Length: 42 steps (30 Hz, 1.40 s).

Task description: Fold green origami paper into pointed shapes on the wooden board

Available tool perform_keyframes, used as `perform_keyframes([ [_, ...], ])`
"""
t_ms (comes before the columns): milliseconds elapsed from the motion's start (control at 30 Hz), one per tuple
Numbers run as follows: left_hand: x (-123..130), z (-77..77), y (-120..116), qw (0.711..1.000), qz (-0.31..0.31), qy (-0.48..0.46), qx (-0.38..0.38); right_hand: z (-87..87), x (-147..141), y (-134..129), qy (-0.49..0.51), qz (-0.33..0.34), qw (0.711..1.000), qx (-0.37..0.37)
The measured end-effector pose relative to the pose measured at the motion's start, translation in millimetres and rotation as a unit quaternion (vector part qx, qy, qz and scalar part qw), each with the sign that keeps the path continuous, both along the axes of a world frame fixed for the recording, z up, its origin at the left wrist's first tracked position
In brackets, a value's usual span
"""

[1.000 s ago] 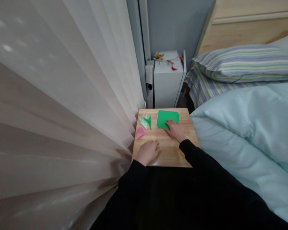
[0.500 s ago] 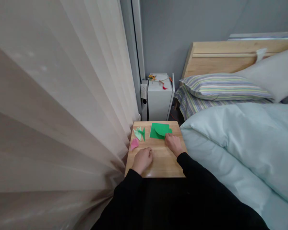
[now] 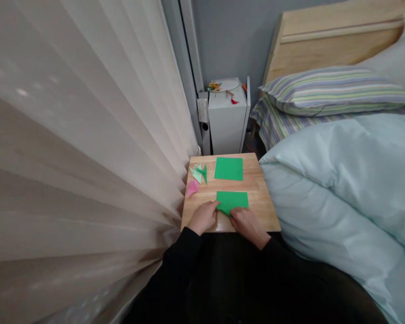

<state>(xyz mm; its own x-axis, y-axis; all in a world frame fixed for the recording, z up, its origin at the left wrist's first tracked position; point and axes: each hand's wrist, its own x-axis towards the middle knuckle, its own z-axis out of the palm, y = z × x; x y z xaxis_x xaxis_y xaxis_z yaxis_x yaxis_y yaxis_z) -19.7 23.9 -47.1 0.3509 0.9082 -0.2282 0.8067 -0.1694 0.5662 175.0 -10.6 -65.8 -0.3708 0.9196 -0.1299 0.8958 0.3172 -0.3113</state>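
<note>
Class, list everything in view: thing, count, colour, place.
Green sheet: 1, green, at hands
Paper pile: 1, green, table's far side
Folded papers: several, green and pink, table's left
Table: 1, light wood, centre
Curtain: 1, beige, left
Cabinet: 1, white, behind table
Trinkets: several, orange and red, on cabinet
Pillows: 2, striped and white, right
Bedsheet: 1, striped, under pillow
Quilt: 1, pale blue, right
Headboard: 1, wooden, upper right
Wall: 1, grey, back
Left hand: 1, bare, sheet's left edge
Right hand: 1, bare, sheet's near edge
Sleeves: 2, black, bottom

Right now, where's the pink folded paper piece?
In the head view, the pink folded paper piece lies near the left edge of the light wooden tabletop, just below the pale-green folded paper and above the left hand.
</note>
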Motion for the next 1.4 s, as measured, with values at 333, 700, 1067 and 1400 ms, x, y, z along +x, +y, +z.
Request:
perform_keyframes([
  [333,24.3,-0.5,0.8,0.862,0.251,-0.399,-0.185,11.4,3.7,16.9,0.352,-0.137,0.924,-0.062],
  [700,35.3,8.4,-1.7,0.836,0.246,-0.462,-0.168,22.1,16.1,17.9,0.465,-0.191,0.859,-0.096],
  [1067,36.7,28.7,-6.3,0.867,0.153,-0.438,-0.180,28.3,17.5,17.9,0.573,-0.195,0.788,-0.114],
  [1400,35.9,27.5,-5.5,0.835,0.198,-0.494,-0.142,37.6,17.0,13.5,0.567,-0.222,0.786,-0.107],
])
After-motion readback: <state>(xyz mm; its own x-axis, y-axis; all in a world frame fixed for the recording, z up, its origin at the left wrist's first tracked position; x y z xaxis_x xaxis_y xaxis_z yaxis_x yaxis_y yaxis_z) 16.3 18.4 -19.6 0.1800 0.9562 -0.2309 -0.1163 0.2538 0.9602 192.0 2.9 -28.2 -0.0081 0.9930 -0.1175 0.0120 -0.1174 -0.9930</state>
